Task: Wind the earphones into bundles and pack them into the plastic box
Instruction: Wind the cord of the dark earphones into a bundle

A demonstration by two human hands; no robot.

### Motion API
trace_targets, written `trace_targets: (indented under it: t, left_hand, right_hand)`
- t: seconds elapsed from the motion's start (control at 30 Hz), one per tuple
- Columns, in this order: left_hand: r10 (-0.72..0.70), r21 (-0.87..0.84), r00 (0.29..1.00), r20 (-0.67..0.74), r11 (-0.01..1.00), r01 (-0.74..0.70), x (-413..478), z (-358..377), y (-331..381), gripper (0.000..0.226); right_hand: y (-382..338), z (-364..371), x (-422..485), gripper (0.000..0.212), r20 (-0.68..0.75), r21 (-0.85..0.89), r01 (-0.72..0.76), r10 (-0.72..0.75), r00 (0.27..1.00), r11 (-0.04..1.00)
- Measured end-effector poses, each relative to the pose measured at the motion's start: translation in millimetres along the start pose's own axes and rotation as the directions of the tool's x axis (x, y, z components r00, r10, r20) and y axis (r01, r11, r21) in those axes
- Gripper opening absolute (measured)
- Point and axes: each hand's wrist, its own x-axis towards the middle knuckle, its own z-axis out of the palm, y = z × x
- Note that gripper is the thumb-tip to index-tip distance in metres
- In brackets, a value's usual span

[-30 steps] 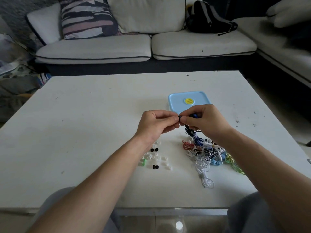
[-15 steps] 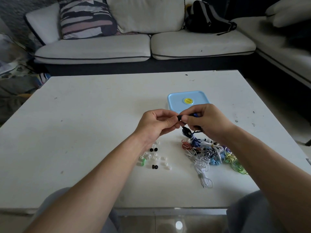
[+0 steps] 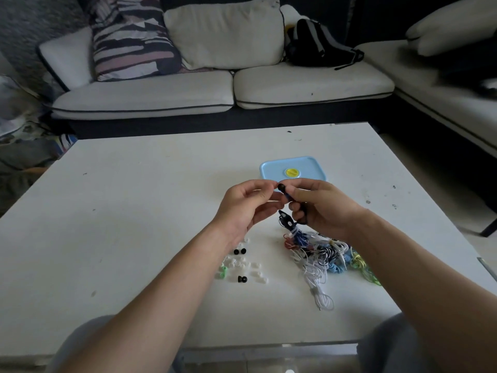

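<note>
Change: a second ago both hands were pinched tight together; now the left hand (image 3: 250,208) has loosened and a black bud (image 3: 281,187) shows between them.
Left hand: fingers loosely curled, index tip at the bud; I cannot tell whether it pinches.
Right hand (image 3: 322,208): grasping the earphone (image 3: 285,219), whose cord hangs to the pile (image 3: 325,254).
Box (image 3: 293,168): lid on, just behind the hands.
Tips (image 3: 242,262): loose on the surface (image 3: 134,211).
Meaning: the bud work looks finished; winding has not begun.
</note>
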Motion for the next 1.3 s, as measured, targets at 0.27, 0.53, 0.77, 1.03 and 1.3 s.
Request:
trace_targets:
  t: [0.27, 0.53, 0.77, 1.03, 1.3]
  left_hand:
    - [0.004, 0.088, 0.993, -0.114, 0.996, 0.006, 7, 5, -5, 0.017]
    - [-0.007, 0.377, 0.989, -0.150, 0.924, 0.064, 33, 5, -5, 0.015]
    - [0.350, 0.950, 0.934, 0.070, 0.263, -0.170, 95, 35, -24, 0.018]
    - [0.306, 0.923, 0.880, 0.365, -0.244, -0.298, 137, 55, -48, 0.037]
    - [0.304, 0.920, 0.877, 0.373, -0.246, -0.306, 146, 53, -51, 0.029]
  right_hand:
    - [-3, -1, 3, 0.021, -0.037, 0.209, -0.132, 0.143, 0.989, 0.969]
    - [-10, -31, 18, 0.028, -0.315, 0.064, -0.169, 0.180, 0.932, 0.984]
    - [-24, -93, 38, 0.026, -0.555, -0.085, -0.182, 0.105, 0.825, 0.980]
    - [-7, -133, 69, 0.028, -0.559, -0.398, -0.366, 0.094, 0.824, 0.841]
    - [15, -128, 89, 0.017, -0.566, -0.499, -0.350, 0.008, 0.825, 0.792]
